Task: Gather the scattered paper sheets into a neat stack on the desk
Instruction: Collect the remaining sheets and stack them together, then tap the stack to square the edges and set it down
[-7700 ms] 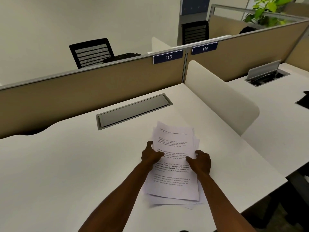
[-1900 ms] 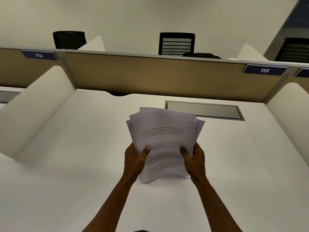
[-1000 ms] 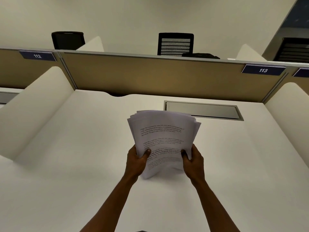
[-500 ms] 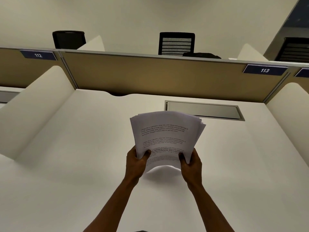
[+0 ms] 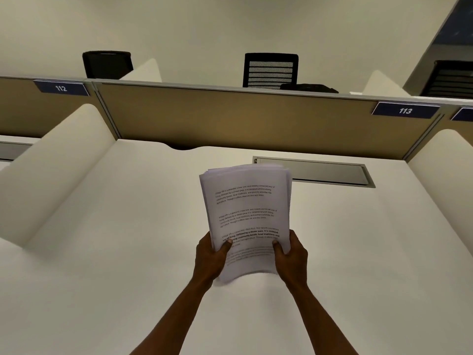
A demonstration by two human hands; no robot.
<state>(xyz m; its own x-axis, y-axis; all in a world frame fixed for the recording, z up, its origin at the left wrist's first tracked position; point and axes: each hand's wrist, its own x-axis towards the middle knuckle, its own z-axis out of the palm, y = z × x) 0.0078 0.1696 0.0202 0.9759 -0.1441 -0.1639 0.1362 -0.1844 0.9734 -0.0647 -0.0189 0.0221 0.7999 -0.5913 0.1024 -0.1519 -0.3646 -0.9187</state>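
I am holding a stack of thin white printed paper (image 5: 245,213) upright, its bowed bottom edge resting on the smooth white counter (image 5: 115,252). My left grip (image 5: 211,257) and right grip (image 5: 291,257) are curling round its lower sides, thumbs pressing the front. The top edges are sitting slightly uneven.

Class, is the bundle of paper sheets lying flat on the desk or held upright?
Upright: both hands grip the sheets, bottom edge near the desk.

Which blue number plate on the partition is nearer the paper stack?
Plate 113, up right of the paper stack gripped by the left hand and right hand; plate 112 sits farther left.
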